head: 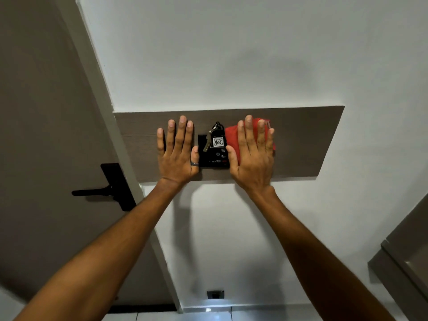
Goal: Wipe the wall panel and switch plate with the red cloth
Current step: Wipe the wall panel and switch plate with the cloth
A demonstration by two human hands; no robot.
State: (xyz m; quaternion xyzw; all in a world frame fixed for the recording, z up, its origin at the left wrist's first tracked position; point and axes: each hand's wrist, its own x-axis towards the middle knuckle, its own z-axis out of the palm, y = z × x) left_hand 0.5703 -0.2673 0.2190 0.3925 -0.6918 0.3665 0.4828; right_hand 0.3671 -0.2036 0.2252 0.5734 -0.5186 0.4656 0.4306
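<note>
A brown wood-grain wall panel (305, 140) runs across the white wall. At its middle sits a black switch plate (214, 159) with a key bunch and a tag reading 406 (217, 142) hanging in front of it. My right hand (252, 156) lies flat, fingers spread, pressing the folded red cloth (232, 137) against the panel just right of the plate. My left hand (177, 151) rests flat and empty on the panel left of the plate, its thumb touching the plate's edge. Most of the cloth is hidden under my right hand.
A grey door (41, 126) with a black lever handle (104, 189) stands to the left of the panel. A small outlet (215, 294) sits low on the wall near the floor. A grey cabinet edge (407, 256) juts in at the lower right.
</note>
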